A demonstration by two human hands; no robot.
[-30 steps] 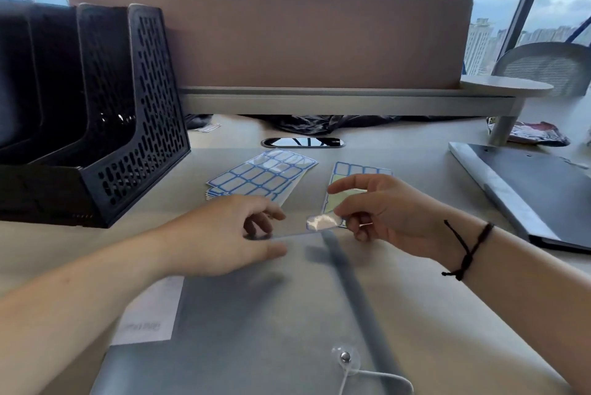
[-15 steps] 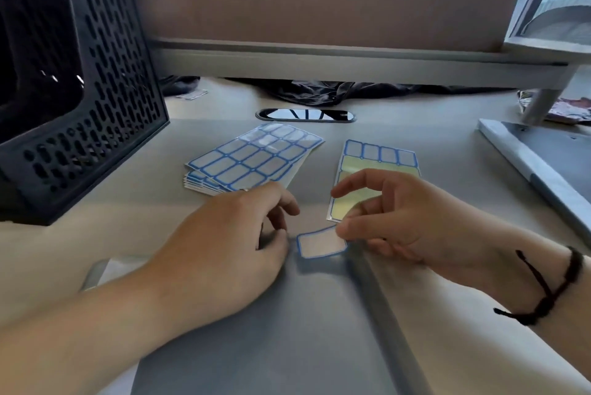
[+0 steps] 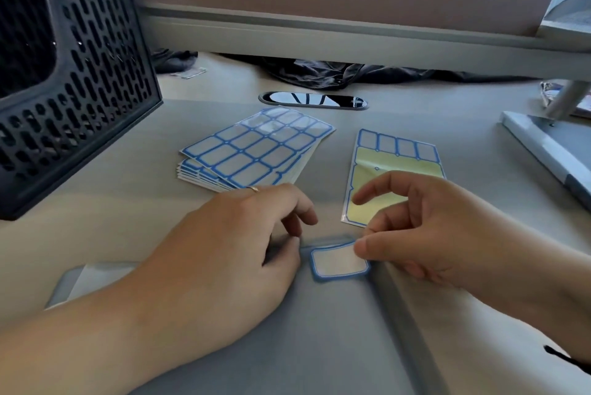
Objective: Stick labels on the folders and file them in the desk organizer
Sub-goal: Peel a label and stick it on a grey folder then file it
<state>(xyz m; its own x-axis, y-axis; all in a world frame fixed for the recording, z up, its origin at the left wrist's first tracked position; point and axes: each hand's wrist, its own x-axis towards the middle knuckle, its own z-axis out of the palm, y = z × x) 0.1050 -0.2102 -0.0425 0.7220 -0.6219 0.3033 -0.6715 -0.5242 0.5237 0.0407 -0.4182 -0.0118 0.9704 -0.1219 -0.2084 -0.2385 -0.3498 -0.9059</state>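
A blue-bordered white label (image 3: 338, 262) hovers just over the top edge of a grey translucent folder (image 3: 319, 346) that lies in front of me. My right hand (image 3: 447, 234) pinches the label's upper right corner, index finger raised. My left hand (image 3: 230, 250) rests on the folder left of the label, its thumb tip close to the label's left edge and holding nothing. The black mesh desk organizer (image 3: 80, 59) stands at the far left.
A stack of full label sheets (image 3: 256, 151) lies beyond my left hand. A partly peeled sheet (image 3: 396, 164) with yellow backing lies beyond my right. Another folder (image 3: 550, 151) sits at the right edge. A cable grommet (image 3: 313, 100) and dark cloth (image 3: 335, 71) lie under the divider.
My left hand has let go of the label, which my right hand has brought down flat to the folder's top edge. My head has leaned closer to the desk.
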